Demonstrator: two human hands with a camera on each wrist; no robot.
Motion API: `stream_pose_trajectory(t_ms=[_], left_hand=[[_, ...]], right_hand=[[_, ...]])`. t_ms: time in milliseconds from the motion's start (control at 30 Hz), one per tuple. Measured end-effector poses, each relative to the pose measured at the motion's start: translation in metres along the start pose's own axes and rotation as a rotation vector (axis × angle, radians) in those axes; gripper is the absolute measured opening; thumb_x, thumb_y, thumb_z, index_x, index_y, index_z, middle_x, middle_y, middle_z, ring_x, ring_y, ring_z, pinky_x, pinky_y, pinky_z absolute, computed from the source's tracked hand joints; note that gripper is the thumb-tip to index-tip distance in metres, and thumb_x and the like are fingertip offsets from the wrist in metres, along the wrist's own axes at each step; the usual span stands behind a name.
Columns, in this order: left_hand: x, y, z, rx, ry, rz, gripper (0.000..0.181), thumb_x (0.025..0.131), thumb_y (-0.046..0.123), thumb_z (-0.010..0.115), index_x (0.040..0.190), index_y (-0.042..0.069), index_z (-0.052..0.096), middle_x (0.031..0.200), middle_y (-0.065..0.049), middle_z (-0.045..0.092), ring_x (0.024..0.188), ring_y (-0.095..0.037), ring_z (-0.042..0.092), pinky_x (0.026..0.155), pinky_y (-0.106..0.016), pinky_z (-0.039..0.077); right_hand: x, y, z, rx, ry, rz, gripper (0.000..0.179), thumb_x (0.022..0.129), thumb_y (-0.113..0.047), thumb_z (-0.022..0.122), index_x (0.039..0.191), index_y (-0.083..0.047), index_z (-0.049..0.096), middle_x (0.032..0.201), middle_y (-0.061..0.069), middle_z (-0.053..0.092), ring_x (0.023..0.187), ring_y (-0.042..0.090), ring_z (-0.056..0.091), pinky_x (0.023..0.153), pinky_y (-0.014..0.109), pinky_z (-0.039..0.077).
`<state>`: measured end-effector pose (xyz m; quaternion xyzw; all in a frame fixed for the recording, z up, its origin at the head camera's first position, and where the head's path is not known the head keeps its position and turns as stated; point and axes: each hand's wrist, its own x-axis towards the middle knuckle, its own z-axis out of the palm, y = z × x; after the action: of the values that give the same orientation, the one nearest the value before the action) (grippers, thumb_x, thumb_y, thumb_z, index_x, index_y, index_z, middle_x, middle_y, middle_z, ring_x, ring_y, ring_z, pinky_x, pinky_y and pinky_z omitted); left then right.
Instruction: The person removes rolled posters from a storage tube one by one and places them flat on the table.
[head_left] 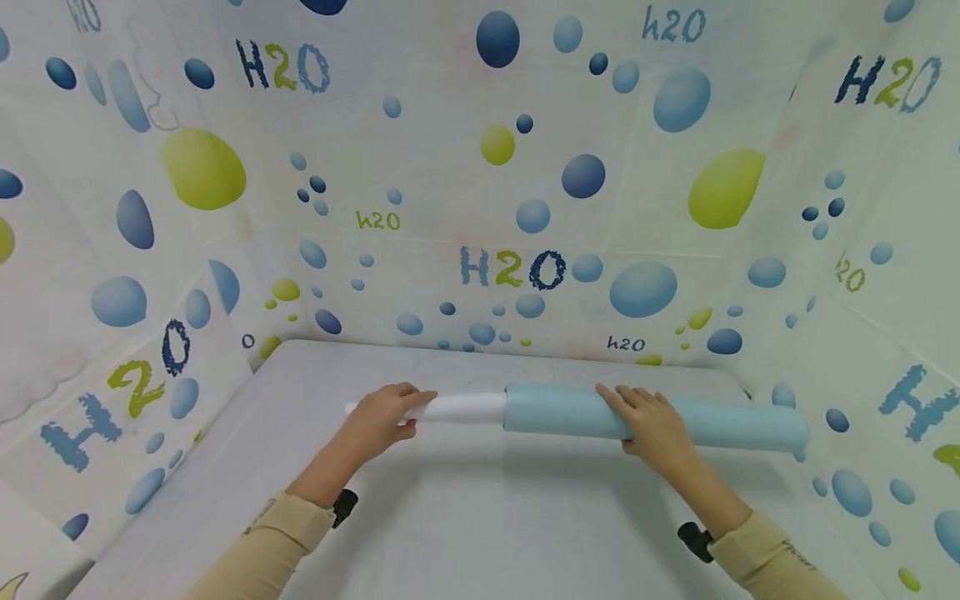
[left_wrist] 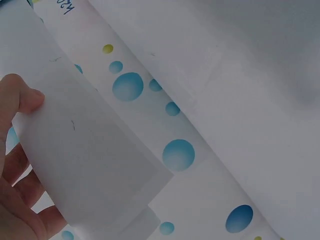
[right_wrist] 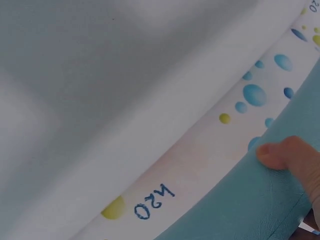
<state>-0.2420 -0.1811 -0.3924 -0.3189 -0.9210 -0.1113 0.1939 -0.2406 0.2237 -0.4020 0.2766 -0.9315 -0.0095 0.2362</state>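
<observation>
A white roll of sheet material (head_left: 465, 408) sticks out of the left end of a light-blue roll (head_left: 735, 423), the two lying in one line across the view. My left hand (head_left: 378, 421) grips the white roll near its free end, thumb on one side and fingers on the other. Loose overlapping edges of the white sheet (left_wrist: 100, 160) show in the left wrist view. Around the middle of the blue roll is my right hand (head_left: 656, 429). Its thumb presses the smooth blue surface (right_wrist: 240, 210) in the right wrist view, while most of its fingers are hidden behind the roll.
Below the rolls lies a white table (head_left: 480, 525), with soft shadows of the arms and rolls on it. White hangings (head_left: 450, 183) printed with blue and green drops and "H2O" enclose the table at the back and both sides.
</observation>
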Motion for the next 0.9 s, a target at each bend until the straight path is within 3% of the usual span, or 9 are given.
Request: stream_pose_trajectory(t_ms=[400,667,800,900], left_hand=[[0.024,0.044,0.006,0.133,0.015,0.057,0.046,0.069,0.011,0.077,0.113,0.015,0.063,0.097,-0.005,0.062,0.085,-0.024,0.060,0.063,-0.036,0.049],[0.024,0.047,0.015,0.255,0.116,0.180,0.055,0.066,0.022,0.080,0.117,0.016,0.059,0.105,-0.005,0.060,0.092,-0.025,0.059,0.069,-0.040,0.050],[0.021,0.038,0.012,0.186,0.196,0.173,0.067,0.070,0.037,0.073,0.129,0.014,0.051,0.124,-0.008,0.053,0.114,-0.030,0.050,0.087,-0.054,0.041],[0.018,0.028,0.003,-0.021,0.287,0.026,0.065,0.083,0.038,0.060,0.136,0.006,0.042,0.136,-0.014,0.043,0.126,-0.033,0.038,0.097,-0.058,0.029]], right_hand=[[0.012,-0.026,-0.004,-0.010,-0.009,-0.040,0.093,0.050,-0.018,0.090,0.132,-0.010,0.048,0.113,0.016,0.058,0.098,0.035,0.057,0.079,0.053,0.046],[0.011,-0.028,-0.003,0.005,0.003,-0.040,0.092,0.048,-0.016,0.090,0.131,-0.009,0.049,0.112,0.015,0.059,0.096,0.034,0.058,0.077,0.053,0.047],[0.010,-0.027,-0.004,0.008,-0.002,-0.030,0.092,0.049,-0.016,0.090,0.131,-0.009,0.049,0.112,0.015,0.059,0.096,0.034,0.058,0.078,0.052,0.047],[0.010,-0.027,-0.004,0.005,0.001,-0.033,0.092,0.049,-0.017,0.090,0.131,-0.009,0.049,0.112,0.015,0.059,0.096,0.034,0.058,0.078,0.051,0.047]])
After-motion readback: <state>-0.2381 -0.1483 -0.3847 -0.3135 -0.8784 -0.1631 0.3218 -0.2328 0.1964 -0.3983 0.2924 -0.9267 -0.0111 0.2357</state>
